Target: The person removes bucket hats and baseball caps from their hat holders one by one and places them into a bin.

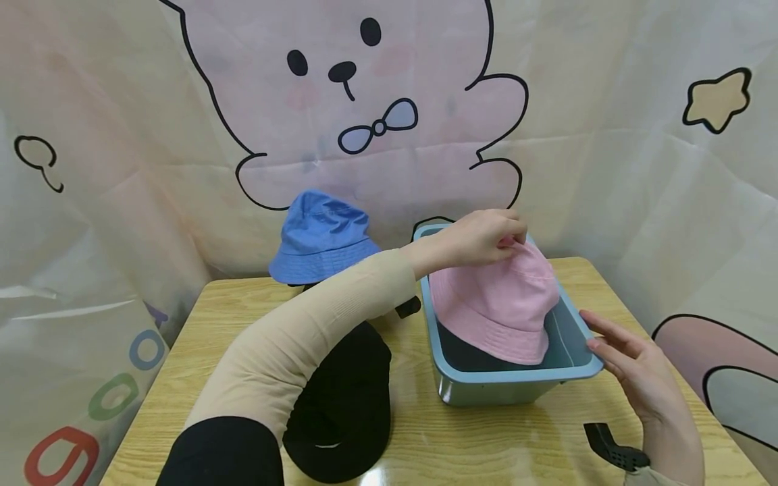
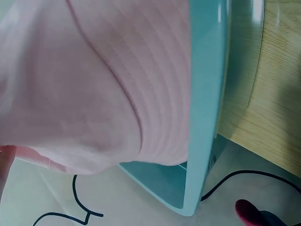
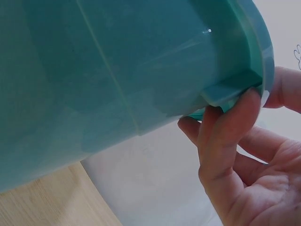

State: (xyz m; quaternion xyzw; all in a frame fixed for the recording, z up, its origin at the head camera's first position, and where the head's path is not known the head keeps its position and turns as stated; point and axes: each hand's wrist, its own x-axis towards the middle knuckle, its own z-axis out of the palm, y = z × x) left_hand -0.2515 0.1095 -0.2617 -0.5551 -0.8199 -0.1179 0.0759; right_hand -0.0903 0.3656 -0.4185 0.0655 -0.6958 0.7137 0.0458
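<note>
My left hand (image 1: 486, 236) pinches the crown of a pink bucket hat (image 1: 495, 304), which sits tilted in the mouth of a blue-green plastic bin (image 1: 516, 376). Up close in the left wrist view, the stitched brim of the pink hat (image 2: 146, 84) lies along the rim of the bin (image 2: 204, 94). Something dark (image 1: 471, 347) shows in the bin under the brim. My right hand (image 1: 638, 364) grips the bin's right side. In the right wrist view its fingers (image 3: 221, 136) curl under the rim, with the thumb over the edge.
A blue bucket hat (image 1: 325, 236) stands at the back of the wooden table (image 1: 413, 432), left of the bin. Nearer the front lies a black cap (image 1: 346, 412), partly hidden by my left sleeve (image 1: 304, 331). A printed cloth (image 1: 595, 169) hangs behind the table.
</note>
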